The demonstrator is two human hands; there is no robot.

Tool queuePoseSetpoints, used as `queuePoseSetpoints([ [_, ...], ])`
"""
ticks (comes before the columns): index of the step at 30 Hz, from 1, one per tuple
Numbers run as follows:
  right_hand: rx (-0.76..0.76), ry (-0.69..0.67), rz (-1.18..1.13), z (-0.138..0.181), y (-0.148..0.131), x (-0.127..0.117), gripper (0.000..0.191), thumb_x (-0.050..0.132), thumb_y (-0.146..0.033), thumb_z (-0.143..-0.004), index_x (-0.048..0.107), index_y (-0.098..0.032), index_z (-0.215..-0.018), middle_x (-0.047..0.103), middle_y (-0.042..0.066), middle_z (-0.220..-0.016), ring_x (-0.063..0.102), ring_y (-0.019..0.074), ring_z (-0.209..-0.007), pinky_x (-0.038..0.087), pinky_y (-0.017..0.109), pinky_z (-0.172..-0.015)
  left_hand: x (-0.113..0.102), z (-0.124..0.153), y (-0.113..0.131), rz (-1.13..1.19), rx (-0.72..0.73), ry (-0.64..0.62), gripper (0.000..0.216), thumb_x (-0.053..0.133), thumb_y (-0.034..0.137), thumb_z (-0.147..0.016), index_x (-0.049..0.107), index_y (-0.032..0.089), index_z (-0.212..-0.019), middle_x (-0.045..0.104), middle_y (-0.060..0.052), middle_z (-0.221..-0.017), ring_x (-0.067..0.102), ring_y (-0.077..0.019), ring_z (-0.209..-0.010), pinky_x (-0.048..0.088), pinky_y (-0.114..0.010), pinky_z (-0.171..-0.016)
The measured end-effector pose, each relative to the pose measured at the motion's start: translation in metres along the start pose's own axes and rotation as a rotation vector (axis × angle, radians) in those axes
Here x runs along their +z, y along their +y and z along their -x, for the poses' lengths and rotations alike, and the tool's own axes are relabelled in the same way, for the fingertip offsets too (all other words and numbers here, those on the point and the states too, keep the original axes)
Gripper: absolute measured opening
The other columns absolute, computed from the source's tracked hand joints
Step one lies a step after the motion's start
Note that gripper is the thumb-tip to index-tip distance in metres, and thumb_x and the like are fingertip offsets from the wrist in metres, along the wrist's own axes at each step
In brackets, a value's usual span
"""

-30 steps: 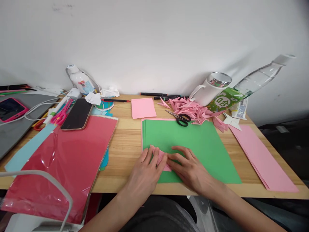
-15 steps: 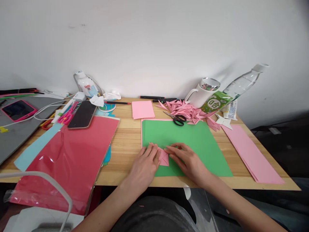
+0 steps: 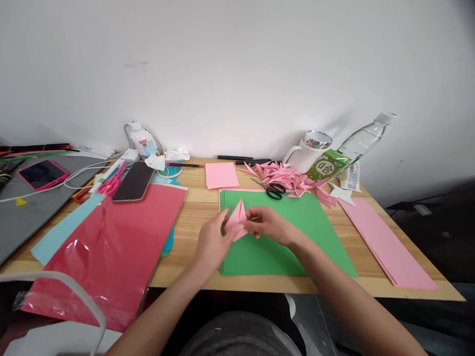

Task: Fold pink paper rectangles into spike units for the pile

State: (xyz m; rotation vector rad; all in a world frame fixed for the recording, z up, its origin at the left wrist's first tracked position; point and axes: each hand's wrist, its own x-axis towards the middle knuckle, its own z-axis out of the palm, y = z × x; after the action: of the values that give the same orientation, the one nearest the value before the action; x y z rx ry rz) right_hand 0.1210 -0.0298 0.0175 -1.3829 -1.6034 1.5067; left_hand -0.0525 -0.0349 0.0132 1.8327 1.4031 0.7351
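A small folded pink paper piece (image 3: 236, 219) with a pointed tip is raised a little above the green paper sheet (image 3: 297, 237). My left hand (image 3: 212, 242) pinches its left lower side. My right hand (image 3: 270, 226) pinches its right side, fingers curled. Both hands hover over the near left part of the green sheet, which lies on a wooden desk (image 3: 196, 212).
A heap of folded pink pieces (image 3: 285, 175) and black scissors (image 3: 272, 189) lie behind the green sheet. Pink strips (image 3: 386, 242) lie at the right, a red packet (image 3: 111, 247) and phone (image 3: 134, 182) at the left. A mug (image 3: 308, 151) and bottle (image 3: 361, 138) stand by the wall.
The pink piece lay flat on the green sheet under both pressing hands; now both hands have lifted it and hold it upright between them. The view has also shifted slightly.
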Motion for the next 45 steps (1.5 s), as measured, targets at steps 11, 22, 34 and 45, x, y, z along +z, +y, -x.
queuePoseSetpoints([
  [11, -0.212, 0.153, -0.449, -0.036, -0.012, -0.012, 0.028, 0.075, -0.038, -0.063, 0.062, -0.014, -0.067, 0.058, -0.003, -0.061, 0.047, 0.0046, -0.05, 0.037, 0.019, -0.049, -0.025, -0.057, 0.01, 0.573, -0.118, -0.465, 0.037, 0.066, 0.045, -0.071, 0.061, 0.009, -0.075, 0.069, -0.01, -0.07, 0.067, -0.0205, -0.058, 0.05, -0.026, -0.044],
  [22, -0.102, 0.241, -0.64, -0.045, 0.002, -0.006, 0.024, 0.081, -0.031, -0.054, 0.063, -0.014, -0.057, 0.06, -0.002, -0.058, 0.043, 0.0048, -0.048, 0.034, 0.02, -0.046, -0.021, -0.066, -0.004, 0.607, -0.155, -0.648, 0.043, 0.065, 0.048, -0.072, 0.066, 0.006, -0.082, 0.071, -0.018, -0.088, 0.066, -0.0177, -0.054, 0.047, -0.021, -0.04],
  [34, -0.047, -0.001, -0.84, -0.039, 0.002, -0.012, 0.033, 0.077, -0.035, -0.064, 0.071, -0.016, -0.09, 0.06, -0.003, -0.06, 0.049, 0.0033, -0.048, 0.041, 0.017, -0.049, -0.019, -0.058, -0.007, 0.783, -0.261, -0.736, 0.037, 0.064, 0.042, -0.076, 0.06, 0.009, -0.093, 0.071, -0.014, -0.083, 0.062, -0.0129, -0.043, 0.038, -0.016, -0.032],
  [45, -0.085, 0.07, -0.901, -0.041, 0.002, -0.004, 0.025, 0.079, -0.034, -0.06, 0.074, -0.016, -0.077, 0.061, -0.002, -0.055, 0.049, 0.0038, -0.043, 0.042, 0.016, -0.044, -0.019, -0.051, 0.002, 0.739, -0.22, -0.657, 0.038, 0.059, 0.047, -0.078, 0.056, 0.011, -0.09, 0.072, -0.014, -0.082, 0.062, -0.0126, -0.043, 0.04, -0.017, -0.032],
])
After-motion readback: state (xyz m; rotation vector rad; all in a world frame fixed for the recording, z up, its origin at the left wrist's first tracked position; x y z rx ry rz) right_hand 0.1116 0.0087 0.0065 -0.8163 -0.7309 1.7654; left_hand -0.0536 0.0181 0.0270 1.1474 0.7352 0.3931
